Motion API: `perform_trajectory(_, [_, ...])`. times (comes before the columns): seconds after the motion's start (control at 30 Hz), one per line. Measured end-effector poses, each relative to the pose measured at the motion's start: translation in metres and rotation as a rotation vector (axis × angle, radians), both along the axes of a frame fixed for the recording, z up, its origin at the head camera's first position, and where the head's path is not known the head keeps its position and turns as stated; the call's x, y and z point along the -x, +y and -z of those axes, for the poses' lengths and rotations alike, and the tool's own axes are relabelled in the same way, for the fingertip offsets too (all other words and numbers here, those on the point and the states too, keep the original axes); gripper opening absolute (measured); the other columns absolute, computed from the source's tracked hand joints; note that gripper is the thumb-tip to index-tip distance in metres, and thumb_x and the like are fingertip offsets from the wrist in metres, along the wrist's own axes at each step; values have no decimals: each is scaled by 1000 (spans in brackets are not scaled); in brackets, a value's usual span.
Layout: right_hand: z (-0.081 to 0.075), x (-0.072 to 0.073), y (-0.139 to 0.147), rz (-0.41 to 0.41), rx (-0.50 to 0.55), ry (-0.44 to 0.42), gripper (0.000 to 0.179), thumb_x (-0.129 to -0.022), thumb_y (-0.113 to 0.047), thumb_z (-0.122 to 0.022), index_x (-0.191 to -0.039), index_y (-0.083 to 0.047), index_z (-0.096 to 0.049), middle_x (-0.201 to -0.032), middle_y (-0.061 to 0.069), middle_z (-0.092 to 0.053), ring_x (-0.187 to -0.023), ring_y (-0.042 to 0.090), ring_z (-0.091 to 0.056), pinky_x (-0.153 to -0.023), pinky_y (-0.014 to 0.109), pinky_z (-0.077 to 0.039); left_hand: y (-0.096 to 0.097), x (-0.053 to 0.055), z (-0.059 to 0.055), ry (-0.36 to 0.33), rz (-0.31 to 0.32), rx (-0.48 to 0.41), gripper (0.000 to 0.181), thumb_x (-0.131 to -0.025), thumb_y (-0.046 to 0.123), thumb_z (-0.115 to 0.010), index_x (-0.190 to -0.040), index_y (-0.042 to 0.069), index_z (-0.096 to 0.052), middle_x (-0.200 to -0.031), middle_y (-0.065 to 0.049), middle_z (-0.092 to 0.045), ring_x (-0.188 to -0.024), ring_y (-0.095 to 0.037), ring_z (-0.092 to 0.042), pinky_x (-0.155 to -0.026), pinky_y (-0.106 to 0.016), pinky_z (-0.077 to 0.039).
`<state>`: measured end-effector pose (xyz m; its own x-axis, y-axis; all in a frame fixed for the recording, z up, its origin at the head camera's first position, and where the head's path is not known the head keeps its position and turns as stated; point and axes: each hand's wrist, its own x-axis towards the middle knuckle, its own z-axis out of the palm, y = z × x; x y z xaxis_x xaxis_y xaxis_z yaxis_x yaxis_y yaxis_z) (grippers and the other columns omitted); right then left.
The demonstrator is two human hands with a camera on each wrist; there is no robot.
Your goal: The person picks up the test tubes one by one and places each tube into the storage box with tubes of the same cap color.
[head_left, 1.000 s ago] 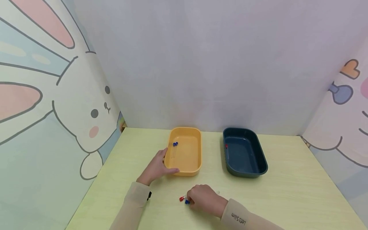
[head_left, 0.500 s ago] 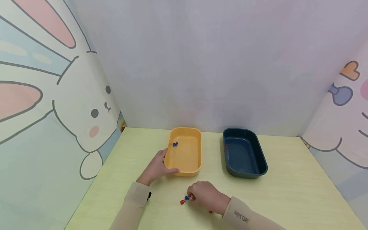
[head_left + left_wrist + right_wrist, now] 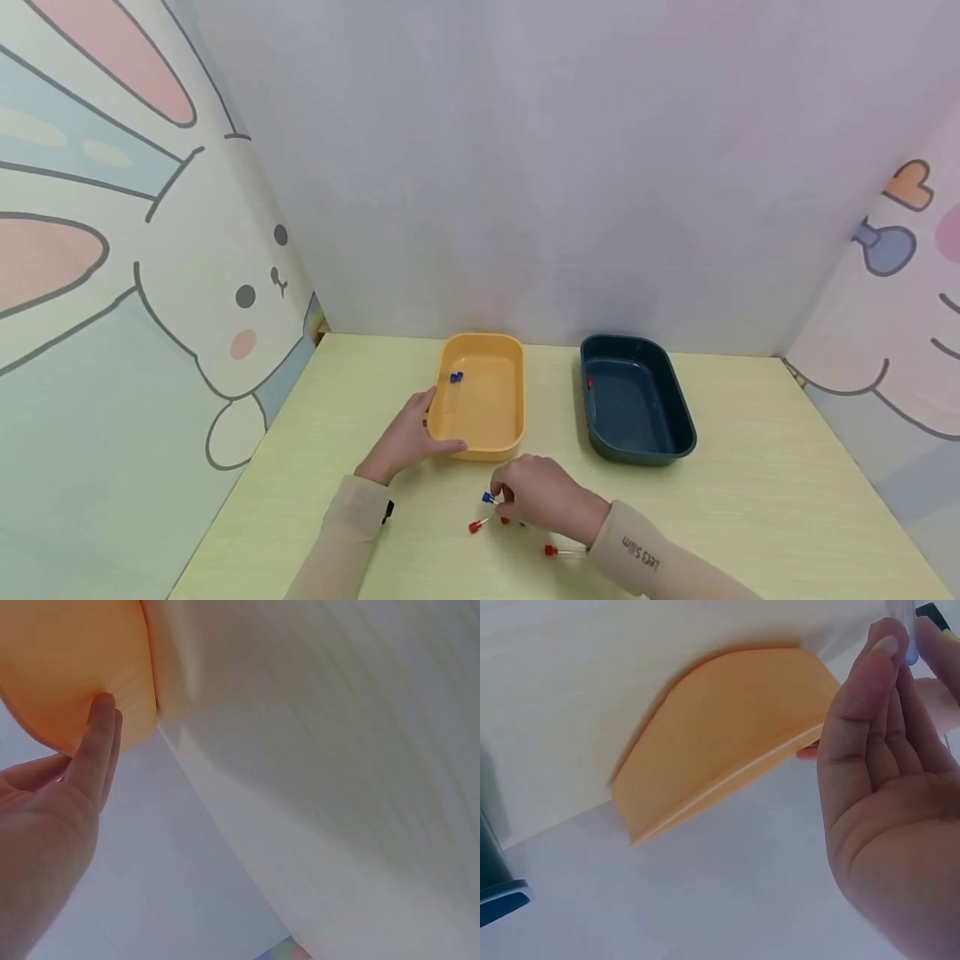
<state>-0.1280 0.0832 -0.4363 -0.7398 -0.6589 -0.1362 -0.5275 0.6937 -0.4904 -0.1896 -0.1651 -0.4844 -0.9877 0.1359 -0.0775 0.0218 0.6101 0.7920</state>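
Note:
In the head view my right hand (image 3: 543,493) pinches a small clear tube with a blue cap (image 3: 488,497), cap pointing left. The right wrist view shows the clear end of this tube (image 3: 904,626) between thumb and forefinger. Red-capped tubes (image 3: 476,527) lie below and beside that hand, one of them (image 3: 552,550) near the right wrist; some are partly hidden by the hand. My left hand (image 3: 408,437) rests at the near left corner of the yellow tray (image 3: 517,442), its straight fingers against the outer wall. Two blue-capped tubes (image 3: 455,379) lie inside this tray.
To the right stands a dark blue tray (image 3: 684,450) with a red-capped tube (image 3: 590,383) along its left wall. Both trays sit toward the back of the pale table (image 3: 750,500), before a plain backdrop (image 3: 555,208). Cartoon-printed panels flank the sides.
My right hand has moved slightly away from me, carrying the blue-capped tube off the cluster. Red-capped tubes under the hand and near its wrist have come into view. The left hand stays at the yellow tray.

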Motion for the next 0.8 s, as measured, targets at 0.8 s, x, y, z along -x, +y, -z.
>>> perform_trajectory(0.8, [-23,20,9,47,105,86,8,-87,-14,-82,-94,-10,-79,-76,-7,-71,-64,0,-54,-64,18,-51,0,-2,-1,11,2,-5,112,-71,40,-96,-160,12,-35,-151,-14,-48,-111,-24,-58,-102,-47,-52])
